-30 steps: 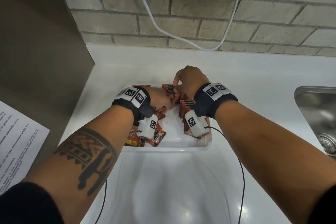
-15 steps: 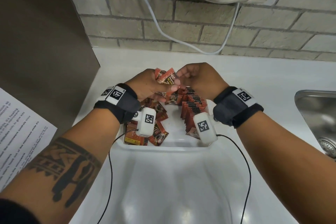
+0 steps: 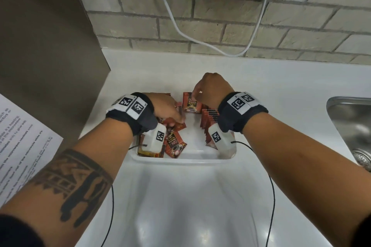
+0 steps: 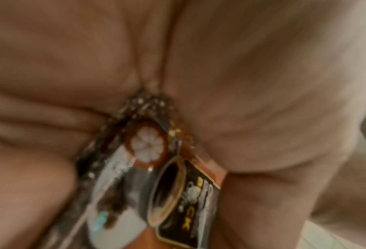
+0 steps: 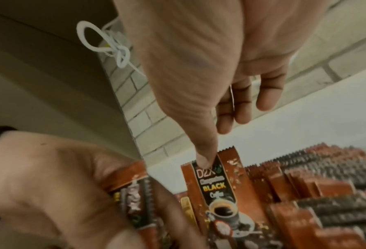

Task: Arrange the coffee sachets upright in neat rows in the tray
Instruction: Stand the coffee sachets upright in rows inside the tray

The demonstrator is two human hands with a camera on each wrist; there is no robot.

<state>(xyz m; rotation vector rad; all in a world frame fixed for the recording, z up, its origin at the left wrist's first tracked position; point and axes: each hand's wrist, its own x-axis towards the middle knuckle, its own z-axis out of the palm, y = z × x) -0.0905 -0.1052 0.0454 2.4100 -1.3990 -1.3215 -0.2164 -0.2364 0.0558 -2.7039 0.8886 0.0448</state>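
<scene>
Your right hand (image 3: pixel 212 88) is over the far end of the white tray (image 3: pixel 180 159), thumb and fingers pinching the top edge of one upright sachet (image 3: pixel 191 104) so it stands at the far end of the packed row of sachets (image 3: pixel 209 120) along the tray's right side. Your left hand (image 3: pixel 165 109) is curled round a small bunch of sachets (image 4: pixel 156 176) on the tray's left side, over the loose sachets (image 3: pixel 174 142) lying flat there. A white cable (image 3: pixel 180 26) droops down the brick wall (image 3: pixel 220 26) beyond the tray, a steel sink (image 3: pixel 353 122) sits off to the tray's right, and a printed sheet (image 3: pixel 22 146) to its left.
</scene>
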